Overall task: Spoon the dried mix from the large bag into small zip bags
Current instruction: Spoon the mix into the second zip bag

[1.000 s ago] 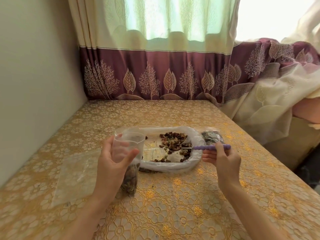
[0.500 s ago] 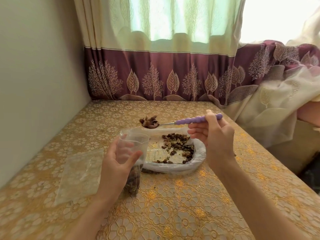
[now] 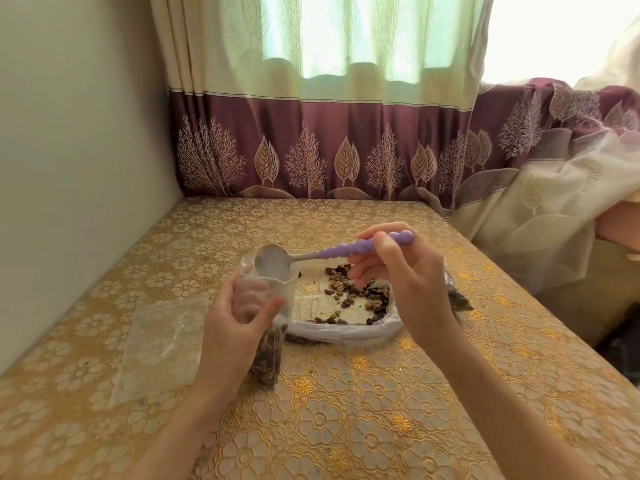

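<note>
At frame centre, the left hand (image 3: 235,327) grips the limp clear small zip bag (image 3: 268,317) near its mouth. The right hand's (image 3: 405,278) fingers pinch the purple-handled metal spoon (image 3: 332,252), tipped over it. The film looks slippery and would likely sag if released.

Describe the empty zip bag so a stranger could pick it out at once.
On the gold floral tablecloth, look left of the left hand, toward the wall. The flat clear plastic zip bag lies there alone. Unlike the upright small bag the hand holds, it has no dried mix inside.
</note>
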Demonstrator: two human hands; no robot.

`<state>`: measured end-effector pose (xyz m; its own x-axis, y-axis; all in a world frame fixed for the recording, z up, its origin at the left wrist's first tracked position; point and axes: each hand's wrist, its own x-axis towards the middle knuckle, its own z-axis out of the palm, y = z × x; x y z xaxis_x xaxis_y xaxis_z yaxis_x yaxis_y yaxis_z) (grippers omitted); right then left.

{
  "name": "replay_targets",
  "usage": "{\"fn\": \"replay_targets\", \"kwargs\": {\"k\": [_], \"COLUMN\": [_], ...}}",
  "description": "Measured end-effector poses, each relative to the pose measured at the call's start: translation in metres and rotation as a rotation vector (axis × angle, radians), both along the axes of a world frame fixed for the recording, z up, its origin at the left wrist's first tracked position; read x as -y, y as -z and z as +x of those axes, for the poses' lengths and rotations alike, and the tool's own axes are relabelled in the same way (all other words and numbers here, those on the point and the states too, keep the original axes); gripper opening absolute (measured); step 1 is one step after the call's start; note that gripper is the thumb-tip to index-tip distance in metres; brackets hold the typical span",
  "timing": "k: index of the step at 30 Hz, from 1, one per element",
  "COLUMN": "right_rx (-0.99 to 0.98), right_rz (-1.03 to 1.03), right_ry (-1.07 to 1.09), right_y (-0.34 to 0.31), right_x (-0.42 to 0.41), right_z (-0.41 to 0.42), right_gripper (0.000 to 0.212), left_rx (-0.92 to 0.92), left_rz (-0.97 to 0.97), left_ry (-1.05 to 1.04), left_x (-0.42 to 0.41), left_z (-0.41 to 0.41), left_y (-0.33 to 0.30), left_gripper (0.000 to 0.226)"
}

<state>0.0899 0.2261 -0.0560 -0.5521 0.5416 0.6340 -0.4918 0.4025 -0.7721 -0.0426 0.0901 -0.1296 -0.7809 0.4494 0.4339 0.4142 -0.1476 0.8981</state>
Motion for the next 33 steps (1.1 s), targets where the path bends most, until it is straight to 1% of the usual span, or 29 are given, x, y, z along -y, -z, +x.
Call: {"fn": "replay_targets", "kwargs": {"k": [3,7,11,14,17,19,23,26,29,33], "right_rx": [-0.048,-0.061,0.087,0.198,0.243,0.242,0.206,0.206,0.240,0.242], "right_rz": [-0.158,-0.367,-0.466,-0.501,-0.546,-0.559,-0.542,-0.496,-0.446,-0.412], "right_ry": [0.054,0.230,0.363,0.369,0.371,0.384,0.438,0.486,0.502,0.500], "right_y": [0.003,0.019,0.048,0.068,0.077,0.079,0.081,0.084,0.085,0.087], "right_x": [-0.012,-0.037,-0.058,-0.065,-0.068,-0.070,-0.075,-0.075,-0.075,-0.073], "right_z": [0.004,0.012,0.023,0.023,0.019,0.015,0.010,0.008,0.005,0.006], "right_gripper": [0.019,0.026,0.032,0.033,0.035,0.035,0.030,0.029,0.029,0.028], "left_rx": [-0.014,-0.024,-0.026,-0.027,-0.016,-0.009,-0.009,-0.016,-0.017,-0.012], "left_rz": [0.001,-0.003,-0.012,-0.011,-0.001,0.001,0.000,-0.003,-0.005,-0.003], "left_ry": [-0.002,-0.009,-0.016,-0.023,-0.024,-0.023,-0.014,-0.013,-0.015,-0.013], "left_x": [0.000,0.000,0.000,0.000,-0.001,-0.001,0.000,0.000,0.000,0.000], "left_z": [0.000,-0.001,-0.001,-0.002,-0.001,0.000,0.000,-0.001,-0.002,-0.002], "left_y": [-0.002,-0.002,0.000,0.001,0.001,0.000,-0.001,-0.001,0.000,0.001], "left_gripper": [0.075,0.074,0.073,0.069,0.068,0.070,0.066,0.067,0.064,0.067]}}
